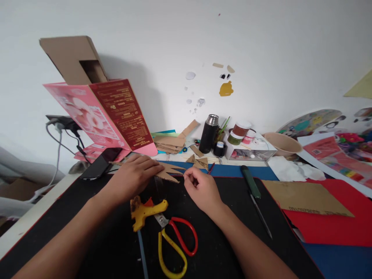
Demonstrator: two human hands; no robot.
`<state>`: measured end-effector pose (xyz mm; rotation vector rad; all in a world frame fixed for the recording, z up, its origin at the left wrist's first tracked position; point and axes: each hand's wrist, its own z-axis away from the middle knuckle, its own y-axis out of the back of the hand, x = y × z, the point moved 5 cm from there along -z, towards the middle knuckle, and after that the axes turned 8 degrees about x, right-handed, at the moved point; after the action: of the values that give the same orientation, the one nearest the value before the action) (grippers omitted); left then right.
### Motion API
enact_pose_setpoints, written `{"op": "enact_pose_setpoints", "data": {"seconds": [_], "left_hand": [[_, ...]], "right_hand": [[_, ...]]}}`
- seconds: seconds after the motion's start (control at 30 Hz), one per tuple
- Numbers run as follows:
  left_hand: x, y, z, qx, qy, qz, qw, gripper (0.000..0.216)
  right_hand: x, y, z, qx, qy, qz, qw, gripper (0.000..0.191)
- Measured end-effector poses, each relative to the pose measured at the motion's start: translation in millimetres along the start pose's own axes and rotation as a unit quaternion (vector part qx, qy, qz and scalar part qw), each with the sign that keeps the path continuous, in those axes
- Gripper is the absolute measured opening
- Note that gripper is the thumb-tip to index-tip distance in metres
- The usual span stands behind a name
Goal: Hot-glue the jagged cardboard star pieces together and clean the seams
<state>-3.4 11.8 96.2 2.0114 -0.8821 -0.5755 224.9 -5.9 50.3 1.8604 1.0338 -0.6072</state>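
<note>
My left hand lies over a brown cardboard piece cut into long points, its fingers closed on it against the black mat. At the tips of those points, the thumb and fingers of my right hand are pinched together. What sits between them is hidden. Just below the hands rests a yellow glue gun with an orange trigger, a bluish stick extending from it. Scissors with one red and one yellow handle lie against it, blades partly covered.
A green-handled pointed tool lies right of my hands. Behind stand a black thermos, paint jars and cardboard scraps. A pink-and-red box and phone are left; a cardboard sheet on red paper is right.
</note>
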Motion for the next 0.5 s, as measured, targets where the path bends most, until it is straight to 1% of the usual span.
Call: {"op": "enact_pose_setpoints", "data": {"seconds": [0.4,0.5], "left_hand": [[0.8,-0.3,1.2,0.012,-0.021,-0.016,1.0,0.033],[0.5,0.1,0.6,0.008,-0.014,-0.014,1.0,0.033]], "right_hand": [[0.5,0.2,-0.6,0.001,-0.004,-0.003,1.0,0.011],[0.0,1.2,-1.0,0.003,-0.007,-0.005,1.0,0.011]]}}
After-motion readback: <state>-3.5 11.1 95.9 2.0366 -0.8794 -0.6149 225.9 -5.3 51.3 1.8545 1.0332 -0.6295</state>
